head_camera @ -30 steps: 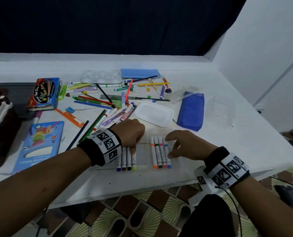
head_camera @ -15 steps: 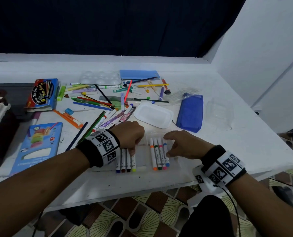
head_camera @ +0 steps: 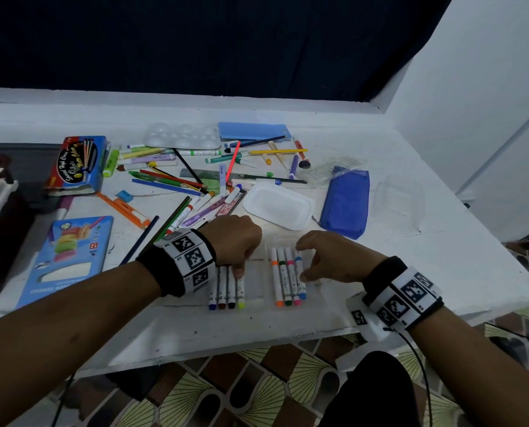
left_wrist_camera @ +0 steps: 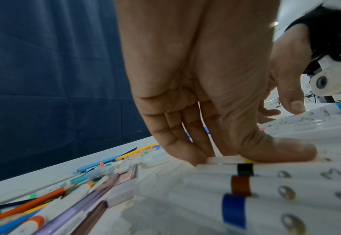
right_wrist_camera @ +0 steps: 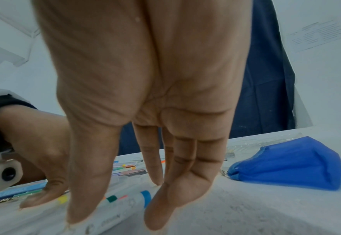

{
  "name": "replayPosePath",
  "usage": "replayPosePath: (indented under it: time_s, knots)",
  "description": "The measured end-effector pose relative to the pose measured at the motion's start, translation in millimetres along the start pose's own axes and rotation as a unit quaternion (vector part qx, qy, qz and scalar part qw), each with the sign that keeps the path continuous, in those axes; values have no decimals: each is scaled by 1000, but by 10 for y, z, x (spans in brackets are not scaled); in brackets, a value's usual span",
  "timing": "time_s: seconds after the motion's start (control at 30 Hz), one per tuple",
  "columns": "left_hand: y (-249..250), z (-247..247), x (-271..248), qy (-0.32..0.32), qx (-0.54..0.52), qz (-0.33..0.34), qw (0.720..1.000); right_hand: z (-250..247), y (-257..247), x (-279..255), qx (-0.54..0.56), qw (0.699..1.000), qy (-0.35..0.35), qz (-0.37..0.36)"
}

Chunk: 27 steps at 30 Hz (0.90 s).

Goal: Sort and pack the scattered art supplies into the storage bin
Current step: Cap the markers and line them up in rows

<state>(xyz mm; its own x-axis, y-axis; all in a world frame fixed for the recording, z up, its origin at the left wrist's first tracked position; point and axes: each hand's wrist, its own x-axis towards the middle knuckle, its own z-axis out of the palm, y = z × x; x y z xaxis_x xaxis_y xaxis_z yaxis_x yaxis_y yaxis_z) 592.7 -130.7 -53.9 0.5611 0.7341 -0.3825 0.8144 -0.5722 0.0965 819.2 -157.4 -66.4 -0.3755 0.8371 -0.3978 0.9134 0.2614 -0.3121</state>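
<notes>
Head view: on the white table (head_camera: 442, 257), the left hand (head_camera: 232, 241) rests with curled fingers and thumb tip pressing on a row of four markers (head_camera: 226, 291); nothing is lifted. The right hand (head_camera: 328, 260) arches over a second row of four markers (head_camera: 287, 278), fingertips at its far end, thumb at its side. Loose pens and pencils (head_camera: 180, 180) lie scattered beyond, with a blue pouch (head_camera: 346, 204) to the right. Left wrist view: thumb (left_wrist_camera: 276, 149) flat on the yellow-banded marker (left_wrist_camera: 236, 160). Right wrist view: fingers (right_wrist_camera: 175, 198) extended, tips touching the table beside the blue-banded marker (right_wrist_camera: 125, 205). The storage bin cannot be identified.
</notes>
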Motion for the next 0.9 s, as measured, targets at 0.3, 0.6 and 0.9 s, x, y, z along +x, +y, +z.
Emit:
replayPosePath:
  time_s: [0.3, 0.6, 0.9]
  knots:
    - [21, -7, 23, -2, 2, -2, 1000, 12, 24, -12, 9, 1000, -10, -22]
    - [16, -4, 26, 7, 14, 1, 1000, 37, 35, -89, 44, 999, 0, -30]
    - [12, -7, 31, 4, 11, 4, 1000, 23, -6, -66, 5, 999, -17, -35]
